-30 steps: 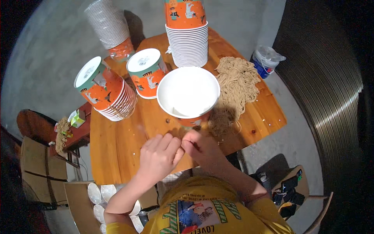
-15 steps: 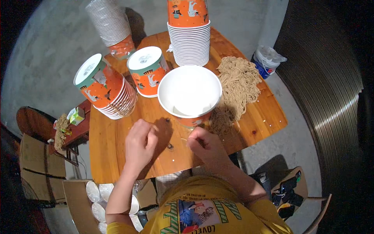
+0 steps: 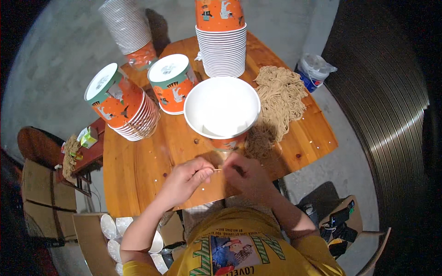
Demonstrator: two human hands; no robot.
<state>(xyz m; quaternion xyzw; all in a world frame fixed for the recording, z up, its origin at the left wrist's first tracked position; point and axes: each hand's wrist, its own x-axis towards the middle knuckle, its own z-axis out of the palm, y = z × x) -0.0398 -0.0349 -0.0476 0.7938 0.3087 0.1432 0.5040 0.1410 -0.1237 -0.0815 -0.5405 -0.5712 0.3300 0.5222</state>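
Both hands are close together over the near part of the table. Closed in a pinch, my left hand (image 3: 185, 180) grips the end of a thin pale string (image 3: 218, 169). The string spans the small gap to my right hand (image 3: 246, 171), whose fingers are curled shut around its other end, partly in shadow. Just beyond them stands an open paper bucket (image 3: 222, 108), white inside and orange outside. To its right a heap of tan string (image 3: 278, 101) lies on the wood, its near strands in shadow.
Left of the bucket, an upside-down paper bucket (image 3: 175, 87) stands beside a tilted nested stack (image 3: 119, 103) with string around its rims. A taller bucket stack (image 3: 221, 50) rises behind. The wooden table (image 3: 133, 179) ends near my waist. A box of white lids (image 3: 87, 234) sits lower left.
My left hand has moved right and nearer to me, coming close to my right hand and gripping the string. The right hand has barely moved.
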